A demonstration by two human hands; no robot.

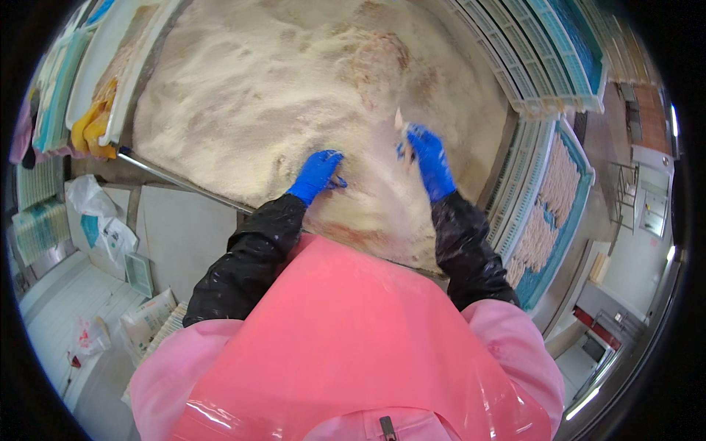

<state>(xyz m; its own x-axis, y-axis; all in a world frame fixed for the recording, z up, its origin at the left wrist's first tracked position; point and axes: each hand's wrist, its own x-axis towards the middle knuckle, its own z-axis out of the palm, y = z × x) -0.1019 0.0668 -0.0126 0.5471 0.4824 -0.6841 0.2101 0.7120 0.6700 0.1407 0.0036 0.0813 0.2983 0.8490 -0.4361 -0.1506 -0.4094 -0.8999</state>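
Note:
A wide metal-edged table holds a thick, uneven layer of pale powdery coating (243, 95). My right hand (430, 165), in a blue glove, is closed round a pale, coated strip (399, 120) that sticks up past the fingers; its exact kind is unclear. Blurred powder hangs between my hands. Low over the coating at the table's near side is my left hand (316, 176), also blue-gloved, its fingers bent and thumb apart, with nothing visible in it. A pinkish heap (379, 62) of powder-dusted pieces lies farther back.
To the right, a blue tray (562, 242) carries rows of pale strips, beside tall stacked trays (544, 55). At the left, a white tray (140, 55) of pieces stands at the table's edge, with another worker's yellow glove (95, 125) on it. Plastic bags (110, 220) lie lower left.

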